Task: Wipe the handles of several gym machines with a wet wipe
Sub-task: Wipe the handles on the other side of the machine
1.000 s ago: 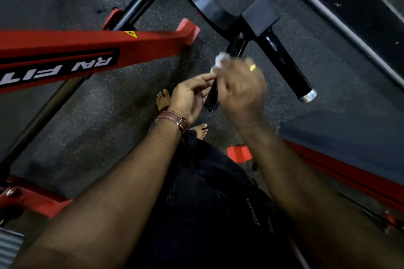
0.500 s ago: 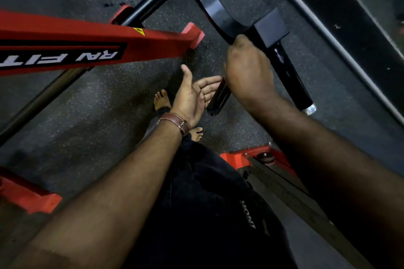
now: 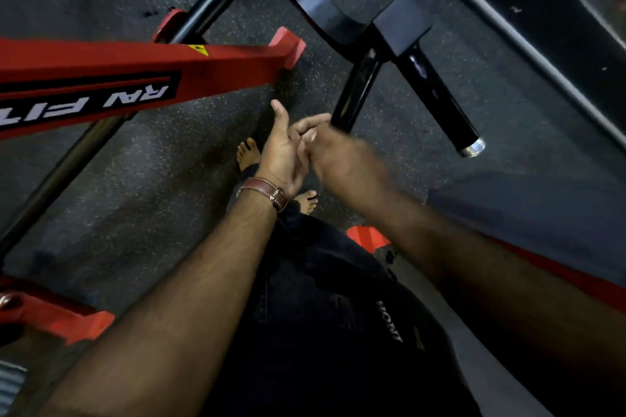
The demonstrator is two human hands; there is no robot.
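Right hand slid down off the near black handle, blurred, its grip and the wipe unreadable, meeting the left hand, fingers loosely curled, thumb up; likely mid-wipe; far handle probably next.

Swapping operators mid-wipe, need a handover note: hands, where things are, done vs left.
Left hand: open, thumb up, fingers loosely bent beside the lower end of the near handle; holds nothing visible.
Right hand: blurred, at the bottom tip of the near handle, fingers curled. The wet wipe is not visible; probably inside this hand, but I cannot tell.
Far handle, with chrome end cap: untouched by either hand.
Done: cannot confirm from this view; the near handle looks glossy.
Left: probably the far handle, then the other machines' handles.
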